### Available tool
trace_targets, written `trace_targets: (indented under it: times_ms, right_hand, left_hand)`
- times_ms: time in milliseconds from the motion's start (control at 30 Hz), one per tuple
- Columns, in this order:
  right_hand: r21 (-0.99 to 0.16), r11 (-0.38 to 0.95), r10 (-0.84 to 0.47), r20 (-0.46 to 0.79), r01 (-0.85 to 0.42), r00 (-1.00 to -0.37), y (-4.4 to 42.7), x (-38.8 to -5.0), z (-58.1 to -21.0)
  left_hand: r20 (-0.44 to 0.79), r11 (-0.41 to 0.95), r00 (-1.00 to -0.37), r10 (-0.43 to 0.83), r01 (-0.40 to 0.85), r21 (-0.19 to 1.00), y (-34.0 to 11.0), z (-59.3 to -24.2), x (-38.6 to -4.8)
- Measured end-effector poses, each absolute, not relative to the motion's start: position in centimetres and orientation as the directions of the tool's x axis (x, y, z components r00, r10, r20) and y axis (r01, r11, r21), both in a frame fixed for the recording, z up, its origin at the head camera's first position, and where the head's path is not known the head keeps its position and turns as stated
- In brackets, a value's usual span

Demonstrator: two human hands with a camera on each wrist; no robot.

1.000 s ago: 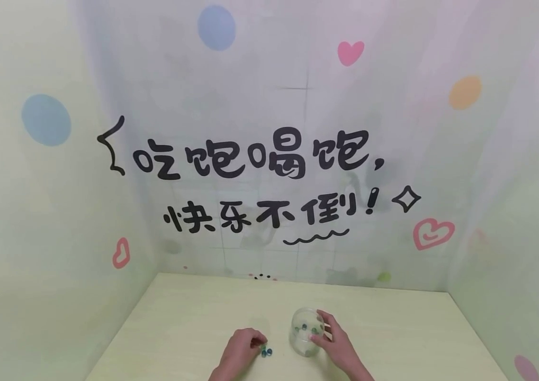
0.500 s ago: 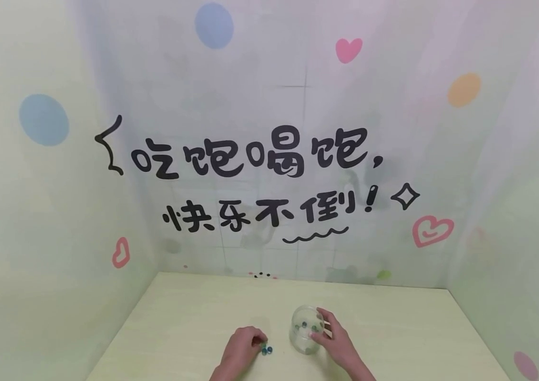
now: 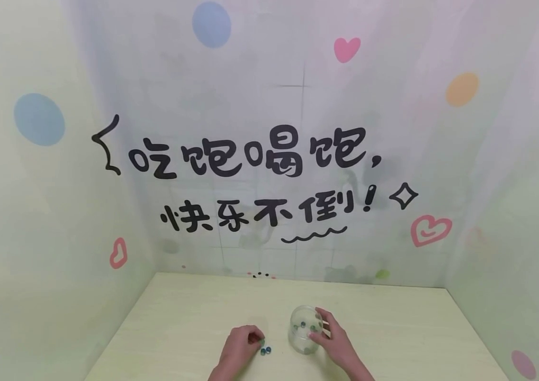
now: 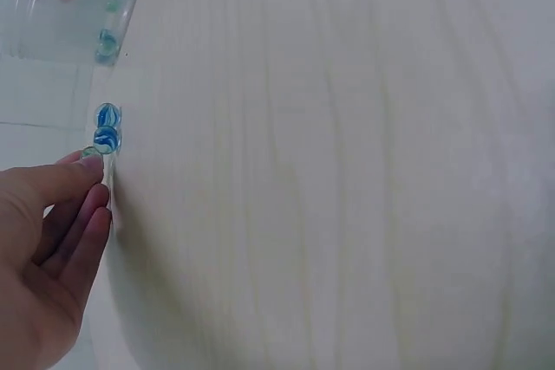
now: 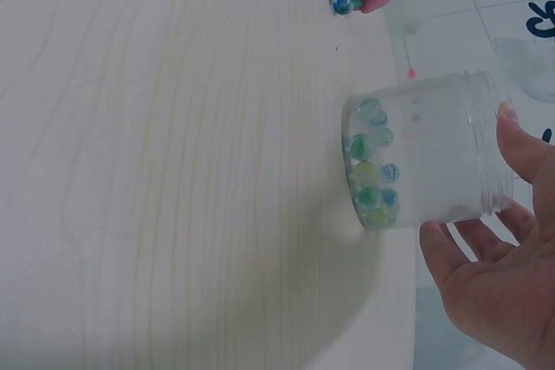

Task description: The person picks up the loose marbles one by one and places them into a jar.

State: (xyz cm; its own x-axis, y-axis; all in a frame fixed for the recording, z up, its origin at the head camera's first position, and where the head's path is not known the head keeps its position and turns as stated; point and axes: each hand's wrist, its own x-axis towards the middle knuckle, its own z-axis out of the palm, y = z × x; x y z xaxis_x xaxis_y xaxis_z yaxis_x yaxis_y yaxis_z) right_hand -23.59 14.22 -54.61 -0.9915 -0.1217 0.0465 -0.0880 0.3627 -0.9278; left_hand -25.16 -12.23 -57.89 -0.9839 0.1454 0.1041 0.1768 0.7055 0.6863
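Observation:
Thumb and fingertips of my left hand (image 3: 239,347) pinch a green marble (image 4: 91,154), which is mostly hidden by the fingers in the left wrist view. Right beside it, two blue marbles (image 4: 107,127) touch each other on the table. To the right stands a clear jar (image 3: 304,338) without a lid, upright on the table. My right hand (image 5: 512,275) holds the jar near its threaded rim, thumb on one side and fingers on the other. Several green, blue and yellowish marbles (image 5: 364,173) lie at the jar's bottom.
Both hands work over a pale wood-grain table (image 3: 193,304). Behind it hangs a light backdrop (image 3: 250,106) with black lettering, and similar panels close off the left and right sides.
My left fingers have closed on the green marble and drawn it slightly away from the two blue ones. The right hand and jar stay put; the head view has shifted slightly.

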Motion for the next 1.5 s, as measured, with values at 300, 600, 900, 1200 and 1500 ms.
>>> trace_targets:
  times_ms: [300, 600, 900, 1200, 1500]
  right_hand:
    - [-0.929, 0.359, -0.124, 0.051, -0.093, -0.991, 14.3, -23.6, -54.7]
    - [-0.932, 0.350, -0.124, 0.056, -0.097, -0.991, 14.3, -23.7, -54.8]
    - [-0.933, 0.349, -0.123, 0.048, -0.089, -0.991, 14.3, -23.7, -54.9]
    - [-0.937, 0.335, -0.128, 0.060, -0.100, -0.990, 14.2, -23.6, -54.6]
    - [-0.933, 0.347, -0.130, 0.058, -0.100, -0.990, 14.2, -23.5, -54.4]
  left_hand:
    - [0.092, 0.620, -0.987, 0.129, 0.153, 0.769, -12.6, -58.4, -25.4]
    - [0.112, 0.594, -0.987, 0.116, 0.160, 0.788, -12.4, -57.9, -25.5]
    - [0.100, 0.562, -0.989, 0.111, 0.146, 0.815, -12.3, -57.3, -25.7]
    - [0.131, 0.540, -0.984, 0.119, 0.175, 0.823, -11.8, -55.8, -25.8]
    - [0.178, 0.508, -0.976, 0.126, 0.217, 0.834, -11.2, -54.5, -26.1]
